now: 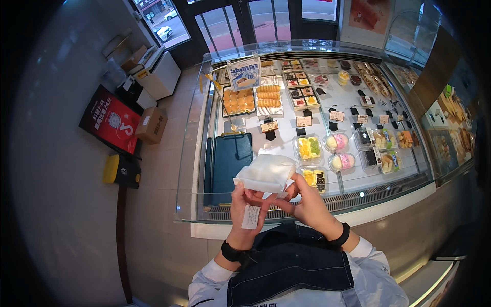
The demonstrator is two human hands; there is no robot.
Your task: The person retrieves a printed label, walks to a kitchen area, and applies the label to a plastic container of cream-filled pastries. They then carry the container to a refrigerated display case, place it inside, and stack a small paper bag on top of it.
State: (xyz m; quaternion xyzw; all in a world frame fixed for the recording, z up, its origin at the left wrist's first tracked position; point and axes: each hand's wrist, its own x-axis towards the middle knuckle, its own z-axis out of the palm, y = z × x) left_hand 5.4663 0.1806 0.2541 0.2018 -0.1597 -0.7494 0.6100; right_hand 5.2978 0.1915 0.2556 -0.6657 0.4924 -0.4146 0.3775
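Note:
A white wrapped packet is held up in front of me, above the near edge of the glass display case. My left hand grips its left underside, and my right hand holds its lower right edge with the fingers closed. A small white label with print lies against my left palm, near the wrist; how it is held there I cannot tell. What the packet contains is hidden by its wrapping.
The glass case holds dark trays, golden rolls, boxed fruit cakes and several price tags. To the left stand a red sign board, a cardboard box and a black-and-yellow bin.

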